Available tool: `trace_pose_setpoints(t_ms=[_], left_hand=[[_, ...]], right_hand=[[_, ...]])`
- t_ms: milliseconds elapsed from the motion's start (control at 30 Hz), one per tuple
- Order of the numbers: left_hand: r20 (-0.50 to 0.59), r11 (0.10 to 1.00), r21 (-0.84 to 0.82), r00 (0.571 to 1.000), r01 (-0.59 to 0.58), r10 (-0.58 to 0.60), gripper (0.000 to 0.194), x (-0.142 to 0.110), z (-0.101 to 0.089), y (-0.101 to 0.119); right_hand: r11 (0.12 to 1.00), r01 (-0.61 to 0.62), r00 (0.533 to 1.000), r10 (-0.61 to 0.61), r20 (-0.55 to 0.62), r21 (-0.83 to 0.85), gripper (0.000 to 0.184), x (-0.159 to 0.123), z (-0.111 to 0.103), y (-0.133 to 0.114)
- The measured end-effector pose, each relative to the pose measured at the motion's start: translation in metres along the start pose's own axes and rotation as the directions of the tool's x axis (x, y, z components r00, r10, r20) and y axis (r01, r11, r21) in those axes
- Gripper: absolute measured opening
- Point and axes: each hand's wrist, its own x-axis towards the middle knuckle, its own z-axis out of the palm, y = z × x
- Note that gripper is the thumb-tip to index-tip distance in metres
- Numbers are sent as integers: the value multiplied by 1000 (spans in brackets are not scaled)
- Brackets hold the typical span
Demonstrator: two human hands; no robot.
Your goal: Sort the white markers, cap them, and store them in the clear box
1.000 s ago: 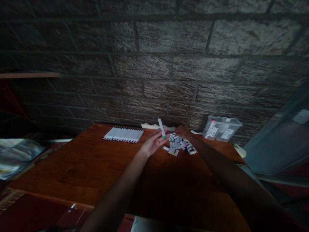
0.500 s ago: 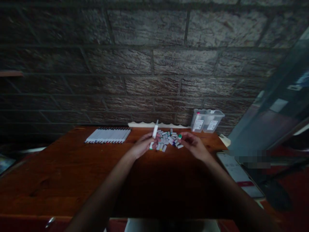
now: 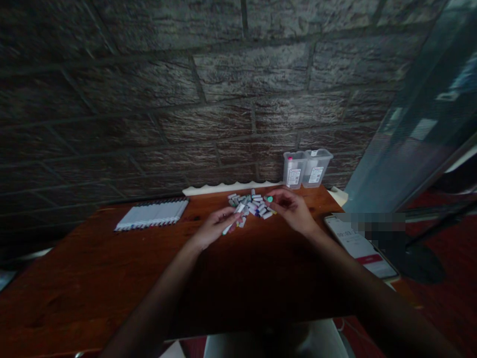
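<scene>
- Wall [image 3: 223, 119] of rough, dark blocks fills the far side; the room is dim, so coloured ends are best judged face-on and close.
- The wooden surface [image 3: 122, 278] spans the scene, its far edge near the wall, with a pale wavy strip [image 3: 231, 188] along that edge.
- A greyish panel [image 3: 395, 134] stands at the right, above red floor [image 3: 450, 243]; a white seat [image 3: 219, 345] shows at the near edge.
- Row of white markers [image 3: 152, 214] lies side by side at the far left, well apart from the hands.
- Two clear containers [image 3: 295, 174] stand upright at the far right; the left one holds something pink-tipped.
- A phone [image 3: 372, 263] lies at the right, beside the right forearm.
- Left hand [image 3: 210, 228]: fingers partly curled round a marker; a light, steady hold on the barrel should keep it from rolling.
- Right hand [image 3: 298, 214]: thumb and fingertips nearly closed on a small cap, best pinched by its sides, coloured end showing.
- Loose pile of short caps [image 3: 257, 205] lies between the hands; keeping wrists high should avoid scattering it.
- The held marker [image 3: 228, 227] tilts, its green end near.
- The green-ended cap [image 3: 269, 199] sits at the right fingertips.
</scene>
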Motion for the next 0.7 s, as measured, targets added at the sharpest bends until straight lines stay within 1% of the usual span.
trace_pose_setpoints(t_ms=[100, 200, 267, 333, 467, 533, 633, 700], left_hand=[[26, 999, 49, 1000, -11, 10, 28, 0, 2, -1], [46, 999, 52, 999, -4, 2, 28, -1, 5, -2], [40, 999, 49, 999, 3, -5, 28, -2, 7, -1], [24, 999, 50, 1000, 0, -2, 27, -2, 9, 1], [-9, 998, 56, 1000, -17, 17, 27, -3, 10, 2], [-33, 999, 53, 999, -13, 15, 28, -3, 11, 1], [-81, 997, 69, 996, -31, 37, 30, -2, 13, -1], [-116, 991, 99, 988, -87, 98, 29, -2, 14, -2]], right_hand=[[999, 23, 1000, -23, -1, -49, 22, 0, 0, -2], [991, 65, 998, -65, 3, -117, 19, -2, 1, -5], [988, 72, 997, -72, 3, -135, 18, -3, 2, -8], [995, 33, 999, -33, -3, -94, 22, -4, 4, -11], [994, -55, 997, 60, -52, 97, 34, -3, 7, -18], [983, -88, 993, 99, -60, 161, 35, -2, 8, -20], [963, -167, 986, 170, 6, 212, 34, -2, 10, -17], [951, -223, 975, 215, 59, 215, 34, -3, 11, -14]])
